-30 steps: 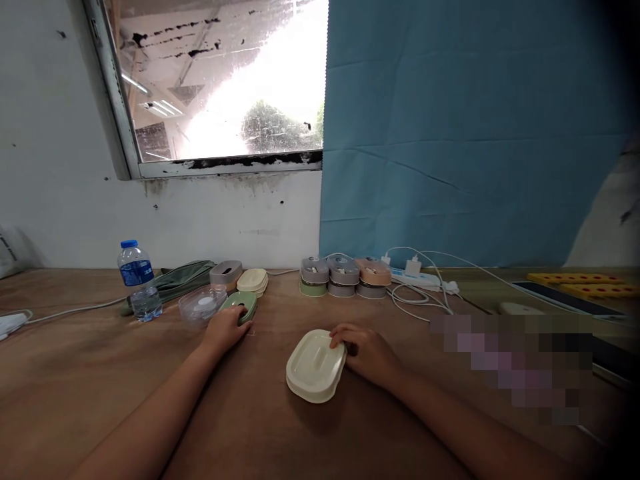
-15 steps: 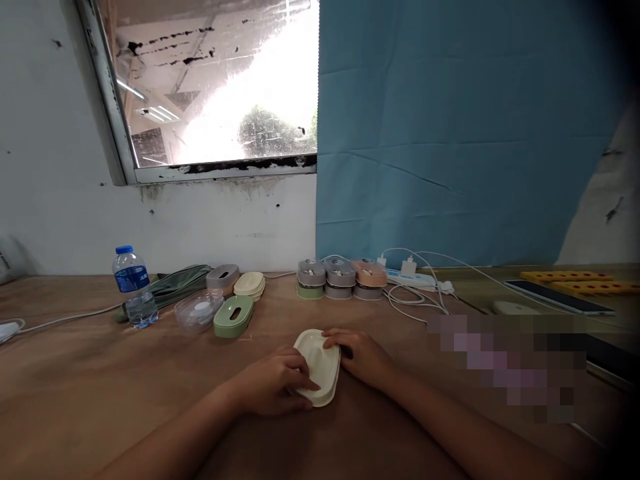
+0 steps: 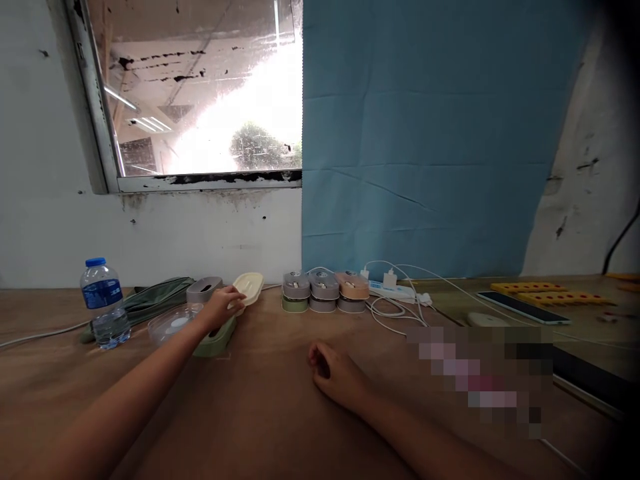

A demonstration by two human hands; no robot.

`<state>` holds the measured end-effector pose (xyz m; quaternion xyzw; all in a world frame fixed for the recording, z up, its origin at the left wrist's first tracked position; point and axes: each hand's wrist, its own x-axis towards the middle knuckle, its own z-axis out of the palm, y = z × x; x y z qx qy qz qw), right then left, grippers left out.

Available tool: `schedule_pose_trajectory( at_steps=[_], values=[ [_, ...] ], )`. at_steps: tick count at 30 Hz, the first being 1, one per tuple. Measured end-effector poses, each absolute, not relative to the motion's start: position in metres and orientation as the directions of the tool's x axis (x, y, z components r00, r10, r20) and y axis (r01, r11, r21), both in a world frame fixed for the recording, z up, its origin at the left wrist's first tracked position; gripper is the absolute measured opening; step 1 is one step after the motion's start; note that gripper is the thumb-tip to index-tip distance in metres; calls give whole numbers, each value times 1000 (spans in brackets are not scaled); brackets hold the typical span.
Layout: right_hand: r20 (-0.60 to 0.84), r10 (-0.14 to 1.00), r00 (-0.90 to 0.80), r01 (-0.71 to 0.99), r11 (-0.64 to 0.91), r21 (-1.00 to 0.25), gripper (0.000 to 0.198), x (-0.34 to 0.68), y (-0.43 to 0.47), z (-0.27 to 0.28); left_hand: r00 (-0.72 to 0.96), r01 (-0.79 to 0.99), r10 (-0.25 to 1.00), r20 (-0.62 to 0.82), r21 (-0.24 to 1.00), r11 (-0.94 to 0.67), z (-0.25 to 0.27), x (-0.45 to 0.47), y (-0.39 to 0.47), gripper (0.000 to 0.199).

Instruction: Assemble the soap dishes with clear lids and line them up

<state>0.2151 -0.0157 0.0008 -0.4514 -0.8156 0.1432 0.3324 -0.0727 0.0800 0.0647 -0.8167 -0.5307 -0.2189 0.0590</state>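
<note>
My left hand point(image 3: 226, 308) reaches to the back left of the table, its fingers closed on the near edge of a shallow cream oval tray point(image 3: 251, 287), which is tilted. Whether other cream pieces lie beneath it is hidden. Under my left forearm and wrist are a green oval holder point(image 3: 215, 343) and a clear plastic container point(image 3: 165, 328), both partly covered. A grey oval holder point(image 3: 203, 289) stands just behind that hand. My right hand point(image 3: 340, 377) rests on the table at the middle, fingers curled in with nothing visible in them.
Stacked oval boxes point(image 3: 325, 287) stand along the wall. A water bottle point(image 3: 103, 303) and a dark green cloth bag point(image 3: 160, 298) are at left. To the right lie a power strip point(image 3: 395, 291) with white cables, a phone point(image 3: 523, 307) and yellow strips point(image 3: 545, 293).
My left hand has carried the cream tray from the table's middle to the back left. My right hand has let go of it and curled its fingers. The view has shifted slightly right.
</note>
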Motion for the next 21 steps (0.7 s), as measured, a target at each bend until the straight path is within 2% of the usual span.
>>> schedule_pose_trajectory(
  at_steps=[5,13,21],
  values=[
    [410,825,-390,644,562,-519,24,216,-17,1,248,942,889,384,119,-314,61,-94,125,28],
    [408,822,-398,656,566,-499,23,215,-16,-1,194,967,939,284,104,-231,43,-107,134,28],
    [394,828,-399,665,557,-498,24,215,-18,2,157,971,939,307,126,-204,45,-101,128,36]
  ],
)
